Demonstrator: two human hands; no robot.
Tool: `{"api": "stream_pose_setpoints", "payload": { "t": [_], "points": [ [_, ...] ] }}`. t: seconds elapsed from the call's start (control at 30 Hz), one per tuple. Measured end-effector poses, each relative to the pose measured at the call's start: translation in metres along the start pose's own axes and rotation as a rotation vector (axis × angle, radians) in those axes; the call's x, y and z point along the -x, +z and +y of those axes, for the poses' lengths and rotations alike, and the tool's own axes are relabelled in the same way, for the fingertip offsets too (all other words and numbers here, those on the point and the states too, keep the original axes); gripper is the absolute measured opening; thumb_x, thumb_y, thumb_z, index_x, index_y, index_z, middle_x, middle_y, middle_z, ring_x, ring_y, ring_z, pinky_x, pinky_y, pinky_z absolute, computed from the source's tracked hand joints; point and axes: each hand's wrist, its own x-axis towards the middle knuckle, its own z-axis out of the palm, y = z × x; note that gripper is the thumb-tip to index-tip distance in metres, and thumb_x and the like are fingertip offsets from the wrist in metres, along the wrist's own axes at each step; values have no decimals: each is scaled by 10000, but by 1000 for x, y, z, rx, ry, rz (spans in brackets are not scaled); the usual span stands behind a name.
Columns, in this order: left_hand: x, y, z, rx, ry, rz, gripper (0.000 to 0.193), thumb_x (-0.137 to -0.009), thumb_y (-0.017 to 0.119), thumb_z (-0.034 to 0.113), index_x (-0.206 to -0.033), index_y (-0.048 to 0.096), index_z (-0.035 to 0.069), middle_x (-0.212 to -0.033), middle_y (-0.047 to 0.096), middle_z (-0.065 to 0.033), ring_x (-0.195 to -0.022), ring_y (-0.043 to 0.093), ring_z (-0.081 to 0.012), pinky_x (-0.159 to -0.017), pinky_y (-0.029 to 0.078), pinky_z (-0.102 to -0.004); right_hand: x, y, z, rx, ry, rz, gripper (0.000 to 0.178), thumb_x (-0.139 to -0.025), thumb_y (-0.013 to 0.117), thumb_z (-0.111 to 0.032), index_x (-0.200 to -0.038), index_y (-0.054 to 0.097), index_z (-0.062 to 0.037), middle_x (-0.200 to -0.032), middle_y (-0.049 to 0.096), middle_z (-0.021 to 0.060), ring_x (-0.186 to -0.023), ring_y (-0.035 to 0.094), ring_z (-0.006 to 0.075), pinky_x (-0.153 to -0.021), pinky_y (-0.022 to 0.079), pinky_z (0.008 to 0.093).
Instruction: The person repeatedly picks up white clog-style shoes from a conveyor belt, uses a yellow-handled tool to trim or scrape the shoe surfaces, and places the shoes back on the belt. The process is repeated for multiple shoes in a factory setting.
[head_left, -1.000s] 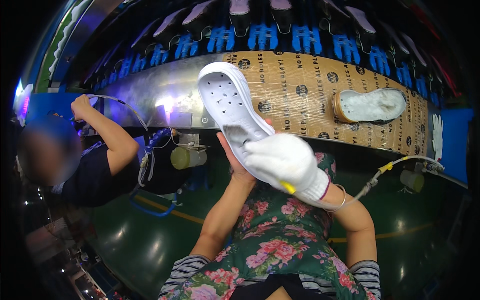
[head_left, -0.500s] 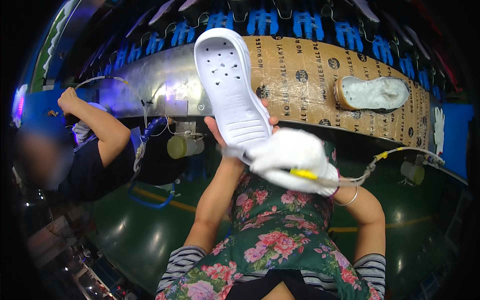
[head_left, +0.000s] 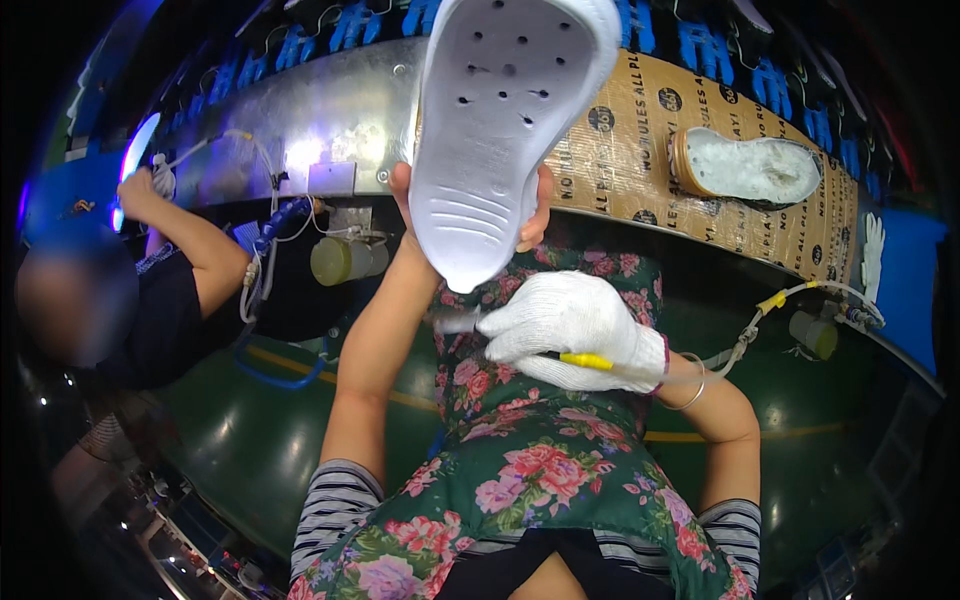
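Head view | white sole (head_left: 475, 195): gripped by left hand (head_left: 538, 212) | tubed tool (head_left: 585, 361): pinched in right hand (head_left: 565, 325), below sole | step, apparently: sole treatment | next: steady sole probably needed

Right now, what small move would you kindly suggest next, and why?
Perhaps the left hand should lower the white sole to the cardboard: the brush in the gloved right hand hangs clear of the sole, with cardboard visible beside it.
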Motion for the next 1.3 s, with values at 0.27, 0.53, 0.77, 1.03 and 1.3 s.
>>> {"api": "stream_pose_setpoints", "payload": {
  "t": [0.27,0.53,0.77,1.03,1.3],
  "points": [
    [-9,18,10,-58,-103,95,1063,-801,681,722,-1534,429,-6,-1248,598,-314,-902,660,-403,-723,550,-476,-2,-4,0,407,-81,111,340,-713,827,-11,-1041,762,-73,-1101,768,137,-870,747,291,-727,590,384],
    [-7,21,13,-52,-156,162,1051,-787,699,697,-1537,437,8,-1279,586,-296,-864,648,-404,-685,509,-452,3,1,-15,113,35,65,315,-746,836,-16,-1044,790,-107,-1123,770,144,-927,753,317,-776,598,403],
    [-17,18,18,-26,-102,68,1075,-767,696,733,-1544,438,36,-1268,596,-266,-896,653,-402,-743,553,-477,1,12,-14,36,99,55,306,-750,858,-39,-1036,773,-108,-1079,777,127,-924,748,310,-804,595,402],
    [-13,6,15,18,-69,141,1167,-715,693,819,-1492,456,-18,-1205,563,-281,-878,624,-358,-655,502,-433,-2,13,-13,23,173,128,190,-800,834,-23,-976,793,-80,-1063,789,136,-908,752,278,-792,595,375],
    [2,15,6,22,-18,380,1046,-874,562,770,-1578,381,18,-1326,578,-283,-990,651,-407,-785,557,-508,-6,-11,-17,-160,351,218,145,-843,836,-41,-982,807,-71,-1074,799,70,-935,747,180,-856,591,330]
  ]
}}
